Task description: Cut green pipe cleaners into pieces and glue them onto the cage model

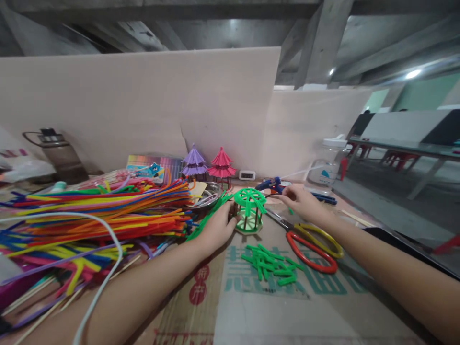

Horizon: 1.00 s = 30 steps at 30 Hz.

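On the cardboard in the middle stands a small pavilion model (247, 211), with a green spoked top ring, brown posts and a green base. My left hand (216, 225) is closed round its left side, thumb at a post. To the right, my right hand (300, 202) is held with curled fingers just beside a blue glue gun (268, 184); what the fingertips hold, if anything, is hidden. Below the model lies a pile of short green fuzzy-stick pieces (269, 263). Scissors (312, 247) with red and yellow handles lie under my right forearm.
Bundles of coloured fuzzy sticks (108, 211) cover the left side, with a white cable (111, 230) across them. Behind stand a purple pavilion (194, 163), a pink pavilion (222, 165) and a small clock (247, 175). A dark bottle (61, 155) and a clear jug (326, 165) flank them.
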Motion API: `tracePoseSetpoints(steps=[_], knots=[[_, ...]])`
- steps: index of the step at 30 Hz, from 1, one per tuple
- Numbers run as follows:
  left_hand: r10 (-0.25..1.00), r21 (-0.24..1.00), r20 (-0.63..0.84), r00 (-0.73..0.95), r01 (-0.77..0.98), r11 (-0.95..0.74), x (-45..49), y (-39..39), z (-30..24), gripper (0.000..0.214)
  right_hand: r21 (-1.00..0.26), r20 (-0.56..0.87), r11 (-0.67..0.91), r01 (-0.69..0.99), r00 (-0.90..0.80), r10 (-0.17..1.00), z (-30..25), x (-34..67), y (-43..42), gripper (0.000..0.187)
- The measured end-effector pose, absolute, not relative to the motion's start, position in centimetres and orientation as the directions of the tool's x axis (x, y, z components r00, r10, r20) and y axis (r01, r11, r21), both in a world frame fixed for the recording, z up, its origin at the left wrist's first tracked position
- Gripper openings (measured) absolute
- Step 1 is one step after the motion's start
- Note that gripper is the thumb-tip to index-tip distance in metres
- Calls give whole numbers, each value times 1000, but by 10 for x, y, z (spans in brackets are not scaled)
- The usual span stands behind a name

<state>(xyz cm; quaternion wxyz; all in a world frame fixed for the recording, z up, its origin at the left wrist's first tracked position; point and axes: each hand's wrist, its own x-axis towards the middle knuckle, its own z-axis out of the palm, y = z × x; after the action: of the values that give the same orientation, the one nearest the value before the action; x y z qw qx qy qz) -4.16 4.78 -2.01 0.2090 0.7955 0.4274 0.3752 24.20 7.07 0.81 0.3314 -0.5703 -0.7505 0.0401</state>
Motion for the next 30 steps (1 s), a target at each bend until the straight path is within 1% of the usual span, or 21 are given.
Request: tracePoseSetpoints(steps=[2, 5, 8, 13, 16, 19, 22, 25, 28, 30], knots=[[834, 654, 423, 353, 518, -551, -41, 47, -21, 21, -449, 478, 316, 836, -74, 875, 3, 253, 84, 25], [823, 642, 434, 365, 515, -567, -42, 47, -22, 22, -467, 476, 274, 841, -22, 879, -4, 266, 102, 38], [823, 637, 436, 364, 521, -568, -42, 49, -23, 20, -484, 424, 221, 847, 5, 906, -8, 274, 121, 45], [826, 632, 426, 368, 532, -563, -42, 50, -24, 20, -518, 309, 114, 848, 61, 949, -12, 271, 142, 47], [830, 624, 413, 374, 548, -557, -42, 49, -21, 21, -526, 269, 97, 845, 57, 961, -14, 259, 147, 42], [835, 626, 410, 368, 552, -551, -41, 47, -20, 21, -531, 236, 56, 846, 85, 968, -13, 247, 149, 31], [835, 631, 417, 360, 547, -551, -41, 47, -19, 21, -551, 237, 27, 834, 126, 963, -7, 242, 148, 24], [827, 634, 431, 360, 532, -562, -42, 47, -19, 22, -592, 247, 35, 805, 140, 959, 3, 244, 137, 18], [805, 625, 479, 349, 509, -592, -43, 49, -19, 28, -654, 239, 72, 753, 115, 964, 12, 247, 108, 24], [791, 614, 520, 323, 503, -609, -44, 50, -20, 32, -692, 261, 110, 713, 105, 960, 15, 245, 80, 28]])
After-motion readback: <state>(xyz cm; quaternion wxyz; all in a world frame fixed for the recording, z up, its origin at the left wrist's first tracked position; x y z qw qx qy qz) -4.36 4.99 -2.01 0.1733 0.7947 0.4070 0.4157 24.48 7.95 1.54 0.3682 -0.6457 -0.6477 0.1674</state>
